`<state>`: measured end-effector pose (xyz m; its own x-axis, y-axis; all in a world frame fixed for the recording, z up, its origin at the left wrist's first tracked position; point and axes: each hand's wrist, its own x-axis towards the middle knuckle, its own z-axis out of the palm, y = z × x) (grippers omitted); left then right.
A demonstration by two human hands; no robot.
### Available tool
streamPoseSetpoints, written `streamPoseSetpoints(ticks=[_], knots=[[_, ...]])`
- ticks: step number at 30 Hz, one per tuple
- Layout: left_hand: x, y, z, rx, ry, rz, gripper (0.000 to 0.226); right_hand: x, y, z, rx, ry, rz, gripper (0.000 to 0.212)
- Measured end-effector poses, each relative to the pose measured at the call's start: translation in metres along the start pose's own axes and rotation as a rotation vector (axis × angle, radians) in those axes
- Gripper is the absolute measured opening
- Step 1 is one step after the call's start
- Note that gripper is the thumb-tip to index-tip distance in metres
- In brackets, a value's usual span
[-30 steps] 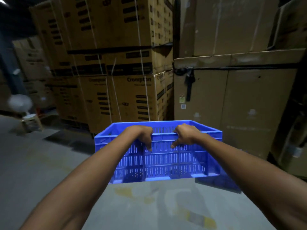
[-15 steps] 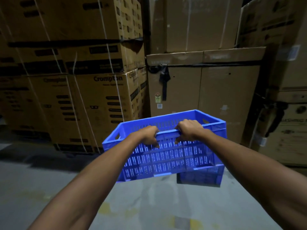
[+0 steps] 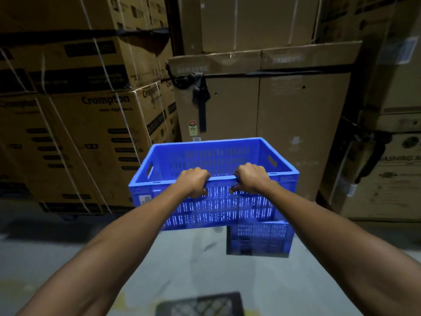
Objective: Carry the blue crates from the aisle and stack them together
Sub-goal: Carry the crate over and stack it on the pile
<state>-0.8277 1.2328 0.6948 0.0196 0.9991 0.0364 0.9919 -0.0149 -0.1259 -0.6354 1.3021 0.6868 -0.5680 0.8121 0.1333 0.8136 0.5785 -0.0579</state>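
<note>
An empty blue slatted crate (image 3: 214, 208) hangs in the air in front of me. My left hand (image 3: 194, 181) and my right hand (image 3: 251, 177) both grip its near rim, side by side. Below and behind its right corner, a second blue crate (image 3: 259, 240) stands on the grey floor, mostly hidden by the carried one. The carried crate sits above and to the left of the one on the floor, not touching it as far as I can tell.
Tall stacks of strapped cardboard boxes (image 3: 91, 124) stand at the left, and large brown cartons (image 3: 262, 106) rise straight ahead. More cartons (image 3: 391, 174) line the right. A dark grated object (image 3: 200, 304) lies on the floor at the bottom edge.
My view and the carried crate have swung right and closer to the brown cartons. The crate on the floor has come into fuller view below the carried one.
</note>
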Motion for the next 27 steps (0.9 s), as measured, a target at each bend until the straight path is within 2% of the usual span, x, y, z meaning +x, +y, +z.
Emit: streamPoseSetpoints(ticks=[5, 11, 15, 20, 27], knots=[[0.046, 0.011, 0.040, 0.068, 0.053, -0.005, 0.015, 0.039, 0.031, 0.035, -0.008, -0.155, 0.040, 0.045], [0.113, -0.002, 0.058, 0.064, 0.036, 0.040, 0.017, 0.090, 0.054, 0.062, -0.006, -0.073, 0.054, 0.024], [0.157, -0.025, 0.081, 0.024, -0.007, 0.080, 0.023, 0.130, 0.064, 0.084, -0.023, -0.072, 0.025, 0.023], [0.220, -0.054, 0.116, -0.035, -0.071, 0.153, 0.018, 0.187, 0.078, 0.118, -0.020, -0.121, 0.027, 0.021], [0.309, -0.059, 0.188, -0.043, -0.175, 0.156, 0.014, 0.261, 0.121, 0.193, 0.023, -0.201, 0.039, 0.024]])
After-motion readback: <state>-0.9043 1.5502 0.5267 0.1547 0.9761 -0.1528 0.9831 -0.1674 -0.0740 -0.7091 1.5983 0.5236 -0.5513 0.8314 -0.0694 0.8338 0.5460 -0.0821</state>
